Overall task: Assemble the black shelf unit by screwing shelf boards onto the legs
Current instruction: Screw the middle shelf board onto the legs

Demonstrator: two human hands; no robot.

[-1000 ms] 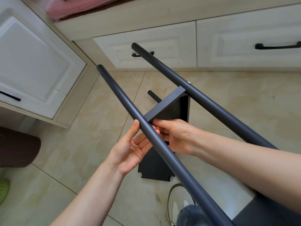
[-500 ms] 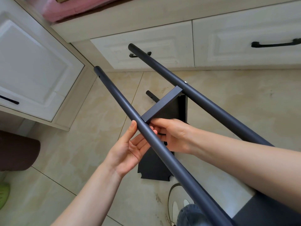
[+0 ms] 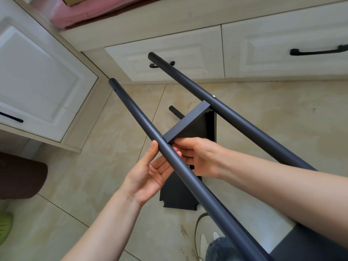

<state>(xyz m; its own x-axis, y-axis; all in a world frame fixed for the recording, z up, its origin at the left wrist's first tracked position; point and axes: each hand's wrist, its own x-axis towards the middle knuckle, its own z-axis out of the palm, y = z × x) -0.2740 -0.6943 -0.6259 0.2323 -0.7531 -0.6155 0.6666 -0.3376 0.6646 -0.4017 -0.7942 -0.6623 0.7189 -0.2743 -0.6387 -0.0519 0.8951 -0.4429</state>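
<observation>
While under leg (image 3: 169,153), left hand (image 3: 150,172)

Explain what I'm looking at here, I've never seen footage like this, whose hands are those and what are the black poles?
This is one picture from a camera worn on a person's head, looking down at their own two bare hands; there is no machine. The left hand cups the nearer black leg from below, thumb up its side. The right hand reaches under that leg to where the black shelf board meets it; what its fingertips hold is hidden. A second leg already shows a silver screw at the board's far corner. Below is a tiled floor, with another board lying flat, and white cabinets behind.
</observation>
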